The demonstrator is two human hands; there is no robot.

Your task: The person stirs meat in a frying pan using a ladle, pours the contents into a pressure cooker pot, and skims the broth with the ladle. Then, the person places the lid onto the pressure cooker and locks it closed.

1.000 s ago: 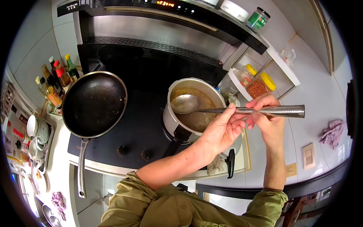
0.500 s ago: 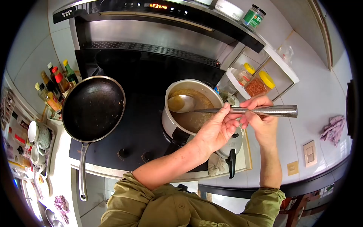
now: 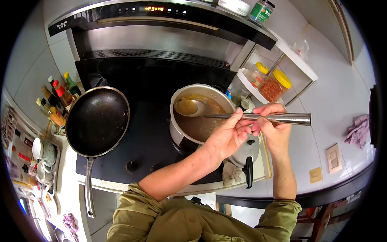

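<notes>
Two bare hands share one long steel ladle (image 3: 248, 116). The left hand (image 3: 229, 136) has a light grip on the handle, thumb over the top and fingers curled below, probably as a forward support. The right hand (image 3: 274, 126) closes its grip farther along the handle, nearer the thick end, which seems suited to steadying and tilting it. Held nearly level, the ladle has its bowl inside the pot (image 3: 175, 130), with yellowish liquid in it; perhaps the level hold keeps that from spilling. Whether the bowl's underside touches the brown liquid (image 3: 203, 128) is unclear.

Just right of the pot lies a metal lid (image 3: 253, 151), presumably set off to leave the mouth clear, a crumpled cloth (image 3: 231, 174) beside it. Left on the cooktop (image 3: 147, 121), well apart from the pot, a frying pan (image 3: 97, 121) points its handle toward the person, likely for easy reach. Farther off, bottles (image 3: 60, 94) crowd the left corner, and yellow-lidded jars (image 3: 275, 86) occupy a right-hand corner shelf, both handy to the cooktop.
</notes>
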